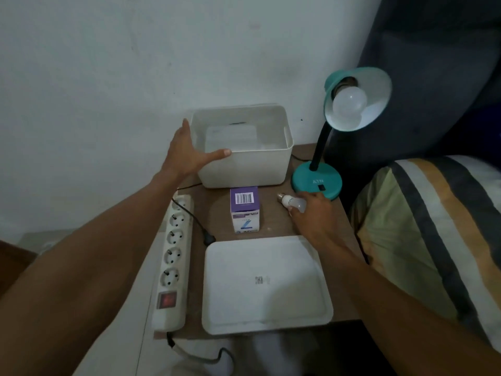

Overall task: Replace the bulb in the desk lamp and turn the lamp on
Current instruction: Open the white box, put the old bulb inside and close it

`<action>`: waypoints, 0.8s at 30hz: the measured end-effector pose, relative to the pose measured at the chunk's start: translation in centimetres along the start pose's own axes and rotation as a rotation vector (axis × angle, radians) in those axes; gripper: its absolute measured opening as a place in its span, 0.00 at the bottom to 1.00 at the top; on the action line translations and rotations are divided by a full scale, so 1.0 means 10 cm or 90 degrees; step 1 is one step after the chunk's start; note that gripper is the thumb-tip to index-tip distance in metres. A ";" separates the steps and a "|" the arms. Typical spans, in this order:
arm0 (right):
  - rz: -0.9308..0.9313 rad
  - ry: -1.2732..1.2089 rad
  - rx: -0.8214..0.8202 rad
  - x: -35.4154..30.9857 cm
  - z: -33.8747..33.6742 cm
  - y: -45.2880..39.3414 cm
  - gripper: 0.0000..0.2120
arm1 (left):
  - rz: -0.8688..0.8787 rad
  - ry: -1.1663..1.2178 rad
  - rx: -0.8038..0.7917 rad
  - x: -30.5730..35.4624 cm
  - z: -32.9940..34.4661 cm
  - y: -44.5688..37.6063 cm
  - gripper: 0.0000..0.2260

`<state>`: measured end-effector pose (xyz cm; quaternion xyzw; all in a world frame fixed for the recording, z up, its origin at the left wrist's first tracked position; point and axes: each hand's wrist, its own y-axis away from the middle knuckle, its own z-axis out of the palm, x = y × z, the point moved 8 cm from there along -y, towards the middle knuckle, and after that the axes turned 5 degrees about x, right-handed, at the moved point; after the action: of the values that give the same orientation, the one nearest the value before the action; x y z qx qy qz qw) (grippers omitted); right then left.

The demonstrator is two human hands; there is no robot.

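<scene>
A teal desk lamp (316, 180) stands at the table's back right, its shade tilted towards me with a white bulb (349, 103) screwed in and unlit. My right hand (311, 215) grips a second white bulb (291, 202) just in front of the lamp base, metal screw cap pointing left. My left hand (189, 156) rests spread against the left front corner of an open white storage box (244, 169). A purple and white bulb carton (244, 210) stands between the box and its lid.
The box's white lid (265, 283) lies flat at the table's front. A white power strip (173, 261) with a red switch runs along the left edge, a black plug (209, 238) beside it. A striped pillow (433, 226) lies to the right.
</scene>
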<state>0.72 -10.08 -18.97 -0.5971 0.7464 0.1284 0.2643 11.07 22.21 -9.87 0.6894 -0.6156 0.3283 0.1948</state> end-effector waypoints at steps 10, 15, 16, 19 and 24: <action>-0.092 -0.176 0.062 -0.27 -0.34 0.04 0.21 | 0.036 0.087 -0.002 -0.08 0.10 -0.07 0.56; -0.223 -0.337 0.150 -0.97 -0.74 -0.17 0.22 | 0.042 0.093 0.011 -0.06 0.10 -0.04 0.56; -0.232 -0.353 0.157 -1.11 -0.77 -0.27 0.22 | 0.042 0.094 0.011 -0.06 0.10 -0.05 0.55; -0.220 -0.342 0.138 -1.42 -0.74 -0.61 0.23 | 0.039 0.098 0.016 -0.06 0.09 -0.05 0.53; -0.169 -0.230 0.020 -1.69 -0.31 -0.98 0.25 | 0.044 0.114 0.024 -0.05 0.10 -0.03 0.51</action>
<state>11.83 -0.20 -5.95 -0.6534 0.6034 0.1856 0.4178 11.59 21.98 -10.86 0.6391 -0.6130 0.4067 0.2246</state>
